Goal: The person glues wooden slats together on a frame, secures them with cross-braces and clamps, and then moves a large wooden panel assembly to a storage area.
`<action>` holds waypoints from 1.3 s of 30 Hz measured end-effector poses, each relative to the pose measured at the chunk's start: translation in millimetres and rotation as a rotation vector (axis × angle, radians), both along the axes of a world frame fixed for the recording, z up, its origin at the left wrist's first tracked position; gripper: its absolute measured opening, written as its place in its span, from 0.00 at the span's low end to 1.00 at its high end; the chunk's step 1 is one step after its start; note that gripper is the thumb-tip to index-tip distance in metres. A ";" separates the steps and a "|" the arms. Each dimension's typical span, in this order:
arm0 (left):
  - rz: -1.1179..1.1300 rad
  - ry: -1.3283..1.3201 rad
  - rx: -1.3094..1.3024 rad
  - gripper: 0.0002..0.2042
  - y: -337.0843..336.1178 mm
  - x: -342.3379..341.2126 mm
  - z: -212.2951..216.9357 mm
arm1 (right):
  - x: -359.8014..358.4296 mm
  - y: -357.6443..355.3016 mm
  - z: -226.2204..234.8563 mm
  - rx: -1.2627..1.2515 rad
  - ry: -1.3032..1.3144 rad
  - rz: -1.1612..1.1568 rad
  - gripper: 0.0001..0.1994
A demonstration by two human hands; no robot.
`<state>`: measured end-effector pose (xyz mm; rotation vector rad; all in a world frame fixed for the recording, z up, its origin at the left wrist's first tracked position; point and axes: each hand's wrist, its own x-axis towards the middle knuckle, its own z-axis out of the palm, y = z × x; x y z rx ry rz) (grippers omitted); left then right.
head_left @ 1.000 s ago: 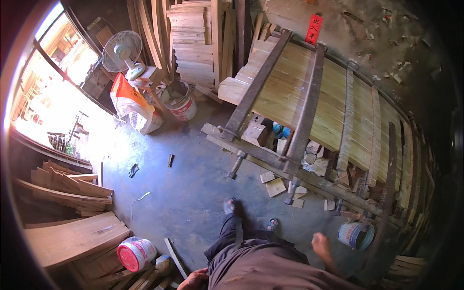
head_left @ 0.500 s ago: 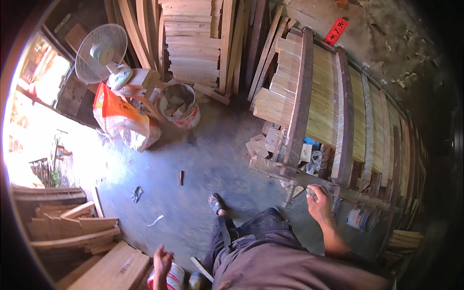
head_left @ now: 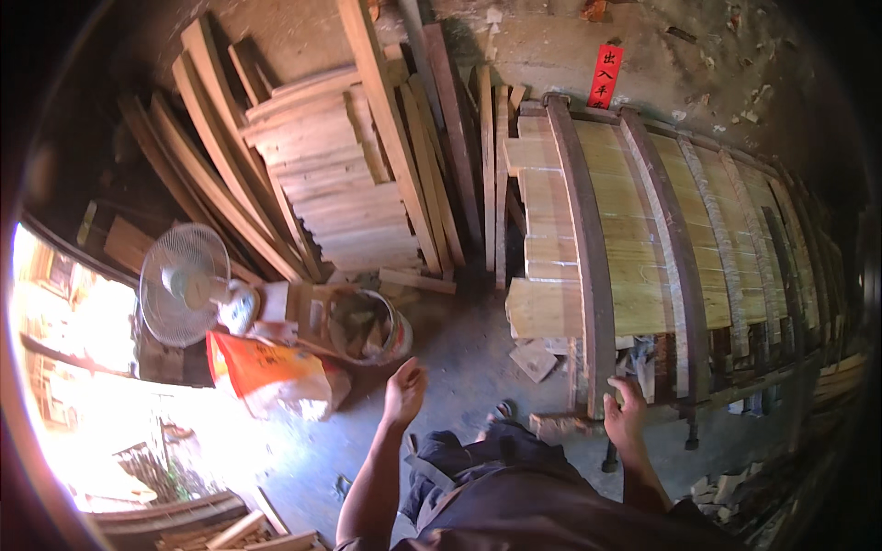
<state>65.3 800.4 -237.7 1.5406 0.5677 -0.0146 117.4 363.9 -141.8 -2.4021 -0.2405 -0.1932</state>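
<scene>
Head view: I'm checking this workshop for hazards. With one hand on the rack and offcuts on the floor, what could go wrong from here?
1. The right hand grips the end of the dark rail of the rack; rough wood might pinch or splinter it.
2. Offcuts lie on the floor by the foot; stepping there could cause a trip.
3. The left hand hangs open near the bucket of scraps and could knock it.

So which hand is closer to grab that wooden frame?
The right hand. It already rests at the near end of the dark beam of the wooden frame, while the left hand hangs free near the bucket.
</scene>
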 end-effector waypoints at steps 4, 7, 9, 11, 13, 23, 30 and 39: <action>-0.135 -0.037 0.056 0.16 20.0 165.9 -3.5 | 4.4 6.5 -2.5 -0.049 0.083 -0.077 0.13; -0.239 -0.057 0.363 0.09 37.3 302.9 19.7 | 2.7 10.7 -15.2 -0.077 0.175 -0.246 0.13; -0.201 -0.008 0.299 0.10 58.0 399.8 8.8 | 6.9 20.8 -25.1 -0.070 0.185 -0.336 0.13; -0.133 -0.092 0.173 0.17 103.3 496.0 -27.0 | 21.8 41.2 -21.7 -0.126 0.193 -0.383 0.13; -0.033 0.001 0.371 0.32 105.2 596.5 -22.7 | 32.8 68.5 -13.5 -0.205 0.255 -0.463 0.11; 0.307 0.239 0.845 0.26 202.9 830.0 -98.7 | 129.3 248.3 19.4 -0.020 0.616 -0.344 0.14; 0.436 0.103 0.972 0.12 127.6 788.8 -85.4 | 137.4 259.9 7.6 -0.139 0.562 -0.386 0.16; 0.446 -0.552 -0.755 0.12 200.0 683.0 -170.6 | 139.9 271.5 4.8 -0.023 0.690 -0.402 0.15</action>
